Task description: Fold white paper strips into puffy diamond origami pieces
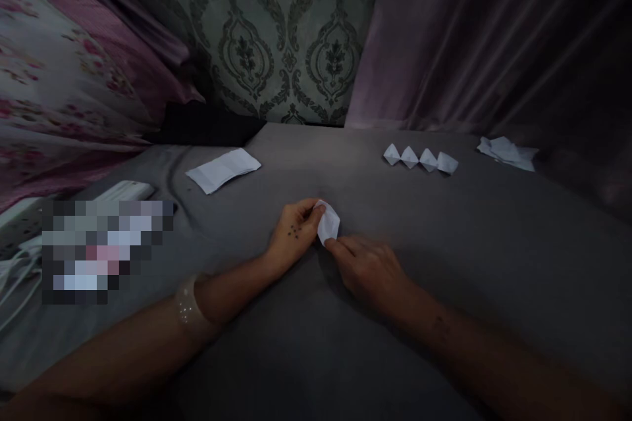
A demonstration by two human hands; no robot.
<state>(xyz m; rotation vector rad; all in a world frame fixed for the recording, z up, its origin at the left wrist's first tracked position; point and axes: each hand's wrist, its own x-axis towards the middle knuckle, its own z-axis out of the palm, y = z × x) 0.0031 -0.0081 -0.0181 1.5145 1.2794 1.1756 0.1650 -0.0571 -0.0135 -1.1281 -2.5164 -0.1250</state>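
Observation:
A small piece of folded white paper (329, 222) is held up between both hands above the grey cloth surface. My left hand (296, 230) pinches its upper left edge, thumb in front. At its lower end, my right hand (368, 270) grips the paper between thumb and fingers; some of those fingers are hidden. Farther back to the right stands a row of several folded white paper shapes (409, 157) with pointed tops. A stack of white paper sheets (224, 170) lies behind and to the left of my hands.
Crumpled white papers (507, 152) lie at the far right. On the left are a white power strip (123, 191), cables (24, 270) and a blurred-out item (106, 250). Curtains (444, 33) hang on both sides of a patterned wall (291, 46). Black cloth (207, 123) lies at the back left.

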